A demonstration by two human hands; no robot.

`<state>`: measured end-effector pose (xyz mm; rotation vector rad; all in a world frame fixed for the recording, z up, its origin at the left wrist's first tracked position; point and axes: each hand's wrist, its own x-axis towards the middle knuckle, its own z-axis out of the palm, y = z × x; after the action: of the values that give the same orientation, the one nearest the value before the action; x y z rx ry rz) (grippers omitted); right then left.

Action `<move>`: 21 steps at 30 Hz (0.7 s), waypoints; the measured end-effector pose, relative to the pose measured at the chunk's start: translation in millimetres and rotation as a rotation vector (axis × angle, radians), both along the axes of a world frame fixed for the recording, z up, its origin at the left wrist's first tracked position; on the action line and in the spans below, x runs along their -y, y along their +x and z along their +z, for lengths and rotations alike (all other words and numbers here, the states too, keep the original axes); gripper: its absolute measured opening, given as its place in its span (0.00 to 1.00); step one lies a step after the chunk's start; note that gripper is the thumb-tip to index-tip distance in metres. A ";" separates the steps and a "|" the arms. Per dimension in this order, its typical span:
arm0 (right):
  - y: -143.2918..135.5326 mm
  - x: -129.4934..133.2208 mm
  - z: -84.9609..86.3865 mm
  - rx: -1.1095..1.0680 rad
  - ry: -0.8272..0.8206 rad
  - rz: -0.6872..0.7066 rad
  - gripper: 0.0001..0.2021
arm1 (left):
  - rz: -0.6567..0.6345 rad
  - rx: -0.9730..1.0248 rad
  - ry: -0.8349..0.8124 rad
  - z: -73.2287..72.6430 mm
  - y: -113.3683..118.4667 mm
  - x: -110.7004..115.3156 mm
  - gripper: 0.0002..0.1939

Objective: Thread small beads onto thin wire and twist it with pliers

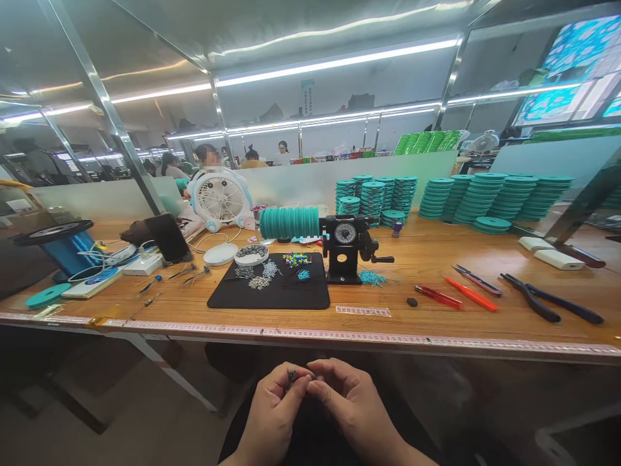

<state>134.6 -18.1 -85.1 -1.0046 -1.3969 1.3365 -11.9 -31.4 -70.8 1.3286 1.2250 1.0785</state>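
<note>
Both hands are together in front of the table's near edge, low in the view. My left hand [274, 408] is closed, with small dark metal pieces [292, 377] showing between thumb and index finger. Its fingertips meet those of my right hand [352, 404], which is pinched on something too small to make out. Beyond them lies a black mat [272, 298] with small piles of beads and metal parts and a white round dish [251, 255]. A black winding device [342, 252] with a dial and crank carries a row of teal spools [290, 222].
Stacks of teal spools [488, 194] stand at the back right. Pliers [538, 301], a red tool [439, 297] and an orange tool [469, 293] lie at right. At left are a white fan [220, 197], a phone [169, 238] and a blue wire reel [68, 249]. People sit beyond the partition.
</note>
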 end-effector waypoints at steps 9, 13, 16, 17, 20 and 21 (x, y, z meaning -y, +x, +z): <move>7.9 4.2 3.5 0.163 0.158 0.203 0.12 | 0.200 0.439 -0.237 -14.5 -0.9 -7.2 0.19; 9.2 1.3 9.5 0.001 0.106 0.117 0.14 | 0.106 0.399 -0.217 -11.9 -0.5 -8.0 0.15; 1.9 -4.7 11.5 -0.069 -0.041 0.053 0.14 | -0.076 0.267 -0.272 -8.5 4.1 -4.7 0.17; -0.7 -6.2 11.5 -0.079 -0.070 0.077 0.14 | -0.112 0.240 -0.286 -7.7 5.6 -3.6 0.18; -5.3 -7.9 10.5 -0.020 -0.058 0.059 0.12 | -0.164 0.238 -0.312 -7.7 7.5 -2.0 0.20; -5.6 -7.8 10.0 0.014 -0.034 0.030 0.12 | -0.159 0.264 -0.312 -8.5 7.1 -1.8 0.19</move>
<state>129.0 -10.3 -75.2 -1.0209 -1.4092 1.3822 -4.8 -29.6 -79.3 0.9924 1.0232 0.8766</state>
